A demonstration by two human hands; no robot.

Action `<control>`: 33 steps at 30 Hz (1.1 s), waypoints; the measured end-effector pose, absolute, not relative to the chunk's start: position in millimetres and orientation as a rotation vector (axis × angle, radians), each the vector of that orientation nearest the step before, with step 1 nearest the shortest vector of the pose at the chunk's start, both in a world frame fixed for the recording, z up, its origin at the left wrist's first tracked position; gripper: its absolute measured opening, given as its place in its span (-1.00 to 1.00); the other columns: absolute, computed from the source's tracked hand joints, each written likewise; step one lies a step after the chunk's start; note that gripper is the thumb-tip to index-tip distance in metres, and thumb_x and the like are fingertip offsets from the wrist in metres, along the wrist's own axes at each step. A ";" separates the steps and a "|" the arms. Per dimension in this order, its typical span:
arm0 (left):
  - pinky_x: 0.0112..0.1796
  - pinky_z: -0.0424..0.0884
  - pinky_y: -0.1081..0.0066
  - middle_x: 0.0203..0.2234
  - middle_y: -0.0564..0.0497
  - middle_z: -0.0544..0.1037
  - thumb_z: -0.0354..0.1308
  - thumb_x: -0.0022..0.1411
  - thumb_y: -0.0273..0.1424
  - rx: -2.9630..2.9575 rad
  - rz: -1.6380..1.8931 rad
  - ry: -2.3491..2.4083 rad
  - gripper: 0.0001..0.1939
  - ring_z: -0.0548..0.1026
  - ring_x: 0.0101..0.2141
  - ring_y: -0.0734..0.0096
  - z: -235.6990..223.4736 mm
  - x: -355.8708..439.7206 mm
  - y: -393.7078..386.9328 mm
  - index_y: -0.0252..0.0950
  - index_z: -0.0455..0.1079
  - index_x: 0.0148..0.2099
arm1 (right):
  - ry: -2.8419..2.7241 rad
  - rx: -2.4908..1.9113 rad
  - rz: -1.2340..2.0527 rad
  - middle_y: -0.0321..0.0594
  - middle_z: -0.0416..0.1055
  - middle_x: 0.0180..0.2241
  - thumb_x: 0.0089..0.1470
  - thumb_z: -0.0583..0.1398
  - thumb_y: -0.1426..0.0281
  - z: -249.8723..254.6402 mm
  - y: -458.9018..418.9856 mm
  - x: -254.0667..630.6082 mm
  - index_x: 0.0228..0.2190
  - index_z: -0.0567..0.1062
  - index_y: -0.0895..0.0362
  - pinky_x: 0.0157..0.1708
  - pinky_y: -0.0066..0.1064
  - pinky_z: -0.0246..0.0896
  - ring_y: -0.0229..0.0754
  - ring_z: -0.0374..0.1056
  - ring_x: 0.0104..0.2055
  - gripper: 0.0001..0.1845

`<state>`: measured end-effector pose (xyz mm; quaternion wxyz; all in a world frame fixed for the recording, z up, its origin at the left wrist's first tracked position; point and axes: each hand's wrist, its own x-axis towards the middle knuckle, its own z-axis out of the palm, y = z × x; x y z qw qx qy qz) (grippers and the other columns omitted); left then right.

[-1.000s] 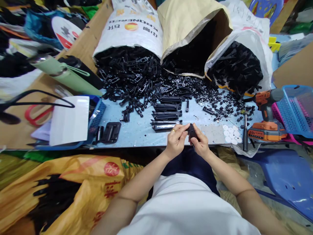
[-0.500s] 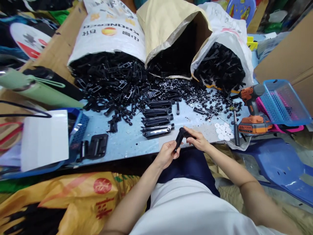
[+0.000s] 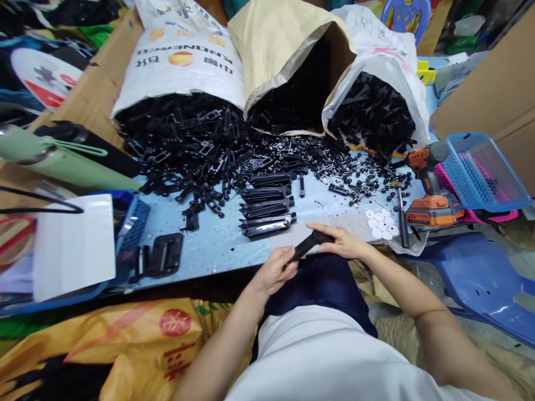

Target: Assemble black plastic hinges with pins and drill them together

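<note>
A black jointed plastic part [image 3: 308, 245] is held between my hands at the table's front edge. My left hand [image 3: 276, 270] is closed round its lower left end. At the other end, my right hand [image 3: 340, 240] grips it, with a finger stretched out along the far side. Just beyond my hands lies a row of several folded black assemblies [image 3: 267, 209], side by side. One small black piece [image 3: 301, 186] lies by itself to the right of the row.
Open sacks [image 3: 179, 61] spill black parts [image 3: 196, 139] across the table's back. Loose screws [image 3: 355, 172], white discs [image 3: 382, 224], a hammer [image 3: 403, 217] and an orange cordless drill [image 3: 432, 189] lie to the right. A blue basket [image 3: 136, 223] stands left, near a black block [image 3: 166, 253].
The black part was bent at its joint and now lies nearly straight between my hands. My left hand has shifted slightly left; the right hand's finger has stretched out.
</note>
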<state>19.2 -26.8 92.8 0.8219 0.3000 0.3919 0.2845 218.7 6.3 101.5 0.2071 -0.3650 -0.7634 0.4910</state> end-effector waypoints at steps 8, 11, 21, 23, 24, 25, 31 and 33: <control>-0.72 -0.25 0.55 -0.89 0.27 -0.02 0.20 -0.19 0.12 0.856 0.671 1.066 -0.45 -0.12 -0.80 0.72 130.1 -50.9 -43.1 -0.32 0.35 -0.49 | -2.256 -1.283 1.147 -0.22 0.47 -0.31 -0.07 0.22 0.06 143.4 -1.2 283.2 -0.13 0.45 0.04 -0.35 -0.45 0.21 -0.21 0.37 -0.37 -0.52; -0.72 -0.17 0.56 -0.86 0.23 0.10 0.25 -0.18 0.03 0.961 0.671 1.174 -0.52 -0.02 -0.79 0.69 134.0 -36.9 -43.9 -0.32 0.37 -0.47 | -1.885 -1.434 1.067 -0.20 0.43 -0.34 -0.15 0.25 0.03 141.8 -0.3 280.3 -0.26 0.40 0.13 -0.35 -0.40 0.23 -0.20 0.35 -0.35 -0.50; -0.75 -0.04 0.60 -0.81 0.17 0.26 0.27 -0.22 0.05 1.050 0.480 0.812 -0.46 0.11 -0.80 0.69 122.7 8.4 -48.9 -0.36 0.34 -0.46 | -1.377 -0.743 2.027 -0.40 0.36 -0.56 -0.30 0.35 0.11 114.5 -20.8 202.1 -0.42 0.13 0.11 -0.58 -0.52 0.20 -0.38 0.28 -0.60 -0.42; -0.78 -0.05 0.60 -0.82 0.17 0.27 0.25 -0.28 0.12 1.016 0.475 0.748 -0.40 0.09 -0.84 0.69 118.5 5.3 -50.4 -0.35 0.31 -0.46 | -1.250 -0.685 2.142 -0.44 0.34 -0.59 -0.33 0.35 0.07 107.4 -21.0 201.7 -0.41 0.11 0.10 -0.65 -0.54 0.17 -0.40 0.25 -0.66 -0.38; -0.79 -0.05 0.60 -0.82 0.17 0.28 0.25 -0.29 0.13 1.003 0.485 0.743 -0.39 0.10 -0.84 0.68 116.8 5.2 -50.6 -0.34 0.30 -0.46 | -1.209 -0.688 2.162 -0.46 0.33 -0.60 -0.35 0.35 0.05 104.8 -20.5 201.9 -0.42 0.11 0.09 -0.66 -0.54 0.16 -0.39 0.24 -0.68 -0.36; -0.79 -0.04 0.60 -0.82 0.17 0.28 0.25 -0.29 0.13 0.998 0.495 0.758 -0.39 0.11 -0.84 0.67 115.6 5.9 -50.2 -0.34 0.29 -0.46 | -1.196 -0.714 2.149 -0.46 0.32 -0.61 -0.36 0.35 0.04 103.1 -19.7 202.2 -0.43 0.11 0.09 -0.66 -0.54 0.16 -0.39 0.24 -0.68 -0.36; -0.74 0.07 0.59 -0.79 0.19 0.30 0.26 -0.11 -0.12 1.151 0.615 1.144 -0.64 0.18 -0.82 0.65 111.5 13.3 -41.3 -0.33 0.36 -0.44 | -1.482 -1.113 1.606 -0.36 0.33 -0.50 -0.25 0.33 0.14 108.8 -18.0 208.1 -0.45 0.21 0.13 -0.46 -0.49 0.23 -0.38 0.26 -0.50 -0.52; -0.74 0.09 0.58 -0.80 0.19 0.31 0.25 -0.09 -0.14 1.170 0.631 1.171 -0.67 0.19 -0.82 0.64 106.8 12.8 -38.7 -0.33 0.36 -0.43 | -1.506 -1.180 1.516 -0.37 0.31 -0.50 -0.24 0.32 0.14 111.7 -20.0 208.2 -0.44 0.23 0.13 -0.43 -0.48 0.22 -0.38 0.24 -0.48 -0.54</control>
